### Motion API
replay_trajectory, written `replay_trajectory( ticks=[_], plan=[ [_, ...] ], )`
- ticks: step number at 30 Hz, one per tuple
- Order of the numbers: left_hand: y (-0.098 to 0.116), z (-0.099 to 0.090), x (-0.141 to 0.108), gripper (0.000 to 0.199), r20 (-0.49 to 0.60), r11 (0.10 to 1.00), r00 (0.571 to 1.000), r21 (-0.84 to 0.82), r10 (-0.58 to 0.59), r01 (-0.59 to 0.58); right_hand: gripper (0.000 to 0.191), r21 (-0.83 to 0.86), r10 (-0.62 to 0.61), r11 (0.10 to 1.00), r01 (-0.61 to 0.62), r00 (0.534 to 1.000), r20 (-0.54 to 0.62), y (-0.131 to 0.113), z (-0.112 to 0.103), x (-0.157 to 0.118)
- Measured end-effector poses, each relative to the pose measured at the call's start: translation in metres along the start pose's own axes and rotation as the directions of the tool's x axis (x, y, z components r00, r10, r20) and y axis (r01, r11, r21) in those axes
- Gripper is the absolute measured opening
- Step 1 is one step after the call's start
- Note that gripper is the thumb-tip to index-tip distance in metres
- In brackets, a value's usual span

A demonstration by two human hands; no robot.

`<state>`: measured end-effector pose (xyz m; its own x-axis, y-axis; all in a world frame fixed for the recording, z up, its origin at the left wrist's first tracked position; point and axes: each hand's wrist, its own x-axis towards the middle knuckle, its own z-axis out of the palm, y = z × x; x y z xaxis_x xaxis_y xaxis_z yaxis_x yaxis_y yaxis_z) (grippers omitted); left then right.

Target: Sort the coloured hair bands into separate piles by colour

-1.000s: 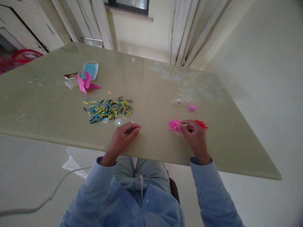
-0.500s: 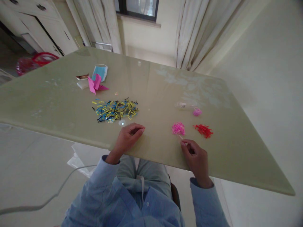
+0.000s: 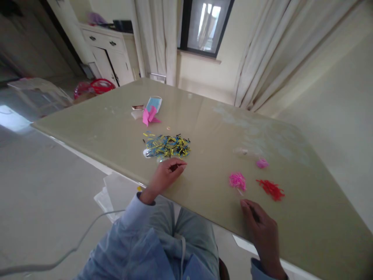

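My left hand (image 3: 168, 175) rests at the table's near side, thumb and forefinger pinched together. Whatever may be between them is too small to make out. Just beyond it lies a spread pile of small yellow, blue and black bands (image 3: 169, 146). My right hand (image 3: 261, 224) is closed in a pinch near the table edge, its fingertips just short of a pale strand (image 3: 240, 192). That strand lies at the near side of a pink pile of thin strands (image 3: 237, 180). A red pile of similar strands (image 3: 271, 189) sits to the right.
Behind the pink pile are a clear tube (image 3: 241, 151) and a pink round piece (image 3: 262, 163). Farther left on the table (image 3: 204, 128) lie a pink folded-paper piece (image 3: 150, 116), a blue face mask (image 3: 154, 103) and a small packet (image 3: 137, 107).
The view has tilted up and swung left, so the table's things appear lower and farther right. My right hand has drawn back slightly from the pink pile; my left hand stays pinched.
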<state>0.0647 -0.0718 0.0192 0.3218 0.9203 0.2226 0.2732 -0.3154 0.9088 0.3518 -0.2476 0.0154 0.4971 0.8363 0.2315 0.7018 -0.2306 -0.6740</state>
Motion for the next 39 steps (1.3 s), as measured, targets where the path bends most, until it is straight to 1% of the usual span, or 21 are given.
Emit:
replay_trajectory(
  ticks=[2,4,6,8,10,13,16,19,21,23,26,29,31,36,39],
  plan=[
    [-0.005,-0.019,0.006,0.024,-0.061,0.991,0.997,0.131,0.042,-0.033,0.052,-0.020,-0.010,1.000,0.010,1.000,-0.001,0.002,0.001,0.000],
    [-0.011,-0.040,0.013,0.023,-0.124,0.952,0.989,0.303,0.078,-0.037,0.054,-0.055,-0.022,0.998,0.022,1.000,0.000,0.005,0.002,0.000],
    [-0.017,-0.059,0.020,0.023,-0.207,0.881,0.973,0.473,0.099,0.011,0.055,-0.100,-0.032,0.994,0.034,0.999,0.017,0.007,0.003,0.001],
    [-0.024,-0.075,0.026,0.025,-0.271,0.799,0.957,0.596,0.107,0.080,0.056,-0.153,-0.036,0.987,0.040,0.999,0.034,0.007,0.005,0.001],
    [-0.030,-0.087,0.028,0.028,-0.265,0.742,0.960,0.661,0.089,0.114,0.057,-0.200,-0.033,0.979,0.039,0.999,0.037,0.007,0.006,0.002],
    [-0.038,-0.095,0.028,0.037,-0.161,0.694,0.987,0.714,0.025,0.099,0.058,-0.250,-0.026,0.968,0.030,0.999,0.018,0.007,0.007,0.003],
    [-0.043,-0.099,0.028,0.034,-0.083,0.676,0.997,0.734,-0.002,0.062,0.056,-0.283,0.002,0.959,0.005,1.000,0.022,0.007,0.008,0.004],
    [-0.046,-0.102,0.035,0.034,-0.093,0.717,0.996,0.695,0.017,0.053,0.055,-0.300,0.047,0.953,-0.037,0.999,0.027,0.005,0.007,0.004],
    [-0.046,-0.102,0.046,0.035,-0.115,0.741,0.993,0.670,0.033,0.053,0.057,-0.307,0.071,0.950,-0.061,0.997,0.022,0.003,0.007,0.005],
    [-0.044,-0.099,0.060,0.034,-0.096,0.748,0.994,0.663,0.052,0.025,0.059,-0.315,0.091,0.946,-0.080,0.996,0.021,0.000,0.007,0.005],
    [-0.041,-0.090,0.082,0.029,0.019,0.725,0.997,0.685,0.076,-0.069,0.059,-0.316,0.103,0.944,-0.093,0.995,0.014,-0.002,0.008,0.005],
    [-0.036,-0.080,0.099,0.027,0.171,0.681,0.983,0.711,0.072,-0.174,0.059,-0.314,0.090,0.946,-0.085,0.996,0.004,-0.002,0.008,0.004],
    [-0.035,-0.077,0.105,0.027,0.221,0.659,0.974,0.726,0.048,-0.197,0.059,-0.317,0.072,0.946,-0.070,0.997,-0.006,-0.002,0.009,0.004],
    [-0.034,-0.075,0.109,0.027,0.224,0.623,0.974,0.760,0.013,-0.184,0.058,-0.325,0.049,0.944,-0.053,0.999,-0.022,-0.003,0.011,0.003],
    [-0.030,-0.074,0.107,0.030,0.201,0.583,0.980,0.797,-0.008,-0.158,0.059,-0.310,0.042,0.950,-0.045,0.999,-0.016,-0.003,0.011,0.002]
  ],
)
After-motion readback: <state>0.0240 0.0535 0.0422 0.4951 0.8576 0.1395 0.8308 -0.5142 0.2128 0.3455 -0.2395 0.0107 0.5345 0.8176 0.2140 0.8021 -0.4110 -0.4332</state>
